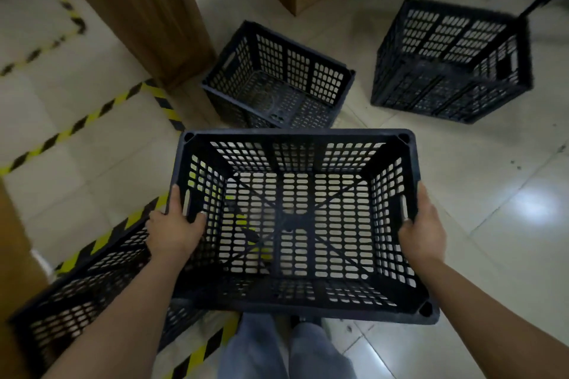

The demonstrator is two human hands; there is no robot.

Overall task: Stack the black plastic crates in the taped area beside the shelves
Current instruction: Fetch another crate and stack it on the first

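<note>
A black plastic crate [295,224], rectangular and open-topped, was held above the floor [492,224] in front of the person. Its walls and base were perforated with rows of rounded slots, and the base was crossed by diagonal ribs; round sockets were moulded into the rim corners. The left hand [175,224] was curled over the left rim at the handle slot, thumb inside the wall. The right hand [421,228] was wrapped round the right rim beside the matching slot. Both hands were closed on the crate.

A second crate [83,286] of the same lattice pattern was seen low at the left, partly hidden by the left forearm, lying against a strip of yellow-and-black tape [101,240]. More tape [77,126] was laid in straight lines across the glossy pale tiles, marking out a rectangle. Two further crates stood upright on the floor ahead: a middle crate [277,77] just beside a wood-grain cabinet [138,9], and a far crate [452,61] well apart at the right. Grey trouser legs [283,351] were visible below the held crate.
</note>
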